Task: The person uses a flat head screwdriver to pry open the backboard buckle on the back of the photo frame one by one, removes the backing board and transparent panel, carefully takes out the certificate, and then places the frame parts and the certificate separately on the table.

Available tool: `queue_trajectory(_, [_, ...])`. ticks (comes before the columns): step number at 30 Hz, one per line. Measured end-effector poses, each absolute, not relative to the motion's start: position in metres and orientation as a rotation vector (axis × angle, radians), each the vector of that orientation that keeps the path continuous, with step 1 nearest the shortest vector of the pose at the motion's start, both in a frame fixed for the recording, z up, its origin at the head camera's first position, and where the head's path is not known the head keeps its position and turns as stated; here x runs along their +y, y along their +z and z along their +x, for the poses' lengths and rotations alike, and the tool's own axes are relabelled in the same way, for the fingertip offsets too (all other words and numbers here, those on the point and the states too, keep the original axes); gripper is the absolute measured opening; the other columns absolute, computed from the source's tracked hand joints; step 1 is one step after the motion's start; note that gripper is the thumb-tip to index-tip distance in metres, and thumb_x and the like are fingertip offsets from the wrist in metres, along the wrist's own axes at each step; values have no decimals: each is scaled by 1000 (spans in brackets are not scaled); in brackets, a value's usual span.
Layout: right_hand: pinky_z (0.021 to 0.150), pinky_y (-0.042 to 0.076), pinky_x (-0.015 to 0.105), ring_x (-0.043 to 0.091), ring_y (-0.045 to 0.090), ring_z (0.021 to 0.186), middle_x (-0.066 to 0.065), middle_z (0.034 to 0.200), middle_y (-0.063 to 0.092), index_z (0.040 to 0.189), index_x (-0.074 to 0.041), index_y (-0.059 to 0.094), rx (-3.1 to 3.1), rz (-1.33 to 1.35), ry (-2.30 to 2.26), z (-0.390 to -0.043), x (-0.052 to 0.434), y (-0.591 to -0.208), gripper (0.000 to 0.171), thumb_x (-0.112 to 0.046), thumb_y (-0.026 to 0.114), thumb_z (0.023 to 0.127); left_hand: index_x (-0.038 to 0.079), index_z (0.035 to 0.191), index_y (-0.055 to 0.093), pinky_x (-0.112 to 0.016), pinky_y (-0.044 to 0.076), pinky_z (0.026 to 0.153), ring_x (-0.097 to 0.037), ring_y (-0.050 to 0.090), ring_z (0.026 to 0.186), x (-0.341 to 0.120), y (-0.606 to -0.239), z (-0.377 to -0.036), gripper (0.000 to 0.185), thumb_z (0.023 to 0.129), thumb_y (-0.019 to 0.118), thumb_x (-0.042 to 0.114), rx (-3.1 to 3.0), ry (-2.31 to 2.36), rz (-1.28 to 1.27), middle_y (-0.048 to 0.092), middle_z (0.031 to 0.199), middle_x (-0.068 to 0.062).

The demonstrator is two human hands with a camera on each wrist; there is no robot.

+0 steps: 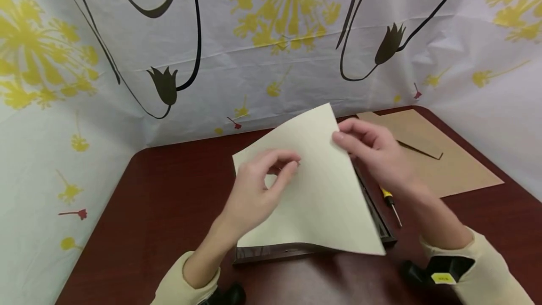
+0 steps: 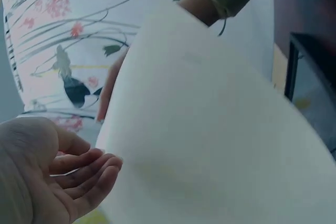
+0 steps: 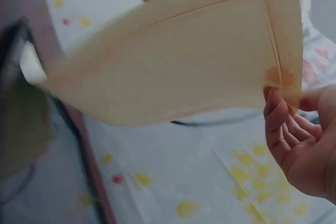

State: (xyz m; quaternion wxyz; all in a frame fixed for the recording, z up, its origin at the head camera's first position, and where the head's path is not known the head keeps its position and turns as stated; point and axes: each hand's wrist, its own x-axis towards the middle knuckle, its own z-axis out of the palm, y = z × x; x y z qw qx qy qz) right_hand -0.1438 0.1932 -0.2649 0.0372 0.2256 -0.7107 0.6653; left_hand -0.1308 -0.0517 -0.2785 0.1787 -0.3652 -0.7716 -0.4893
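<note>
While my right hand (image 1: 372, 149) pinches a cream sheet (image 1: 317, 187) near one corner, the sheet slants over a dark frame (image 1: 271, 253) short of the tabletop's (image 1: 148, 211) far edge; my left hand (image 1: 254, 192), its grip loosely curled close by, holds nothing I can see.

Below the fingers of the left hand (image 1: 254, 189), most of a dark rectangular frame (image 1: 271, 253) is covered by a flexible cream sheet (image 1: 315, 192). Wristward of the fingers of the right hand (image 1: 378, 154), parts of a yellow-and-black-handled screwdriver (image 1: 388, 198) and a thin dark bent rod (image 1: 419, 150) are hidden.
</note>
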Motion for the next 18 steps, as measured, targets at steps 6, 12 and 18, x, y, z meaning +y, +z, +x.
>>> queue_trajectory(6, [63, 49, 26, 15, 57, 69, 5, 80, 63, 107, 1, 63, -2154, 717, 1867, -133, 170, -278, 10, -6, 61, 101, 1, 114, 74, -22, 54, 79, -7, 67, 86, -42, -285, -115, 20, 99, 65, 9, -2155, -1334, -975, 72, 102, -3])
queue_trajectory(12, [57, 51, 27, 16, 60, 62, 8, 82, 70, 110, 5, 60, -2062, 782, 1854, -129, 159, -282, 12, 3, 60, 98, -4, 119, 72, -23, 56, 78, -9, 70, 86, -35, -287, -102, 27, 96, 69, 10, -2082, -1341, -954, 69, 107, -7])
queue_trajectory(18, [63, 55, 29, 20, 65, 66, 11, 81, 69, 114, 3, 58, -2060, 889, 1810, -125, 154, -283, 14, 3, 56, 101, -1, 118, 73, -21, 55, 81, -11, 67, 90, -32, -288, -96, 28, 93, 73, 13, -2074, -1316, -941, 67, 107, -5])
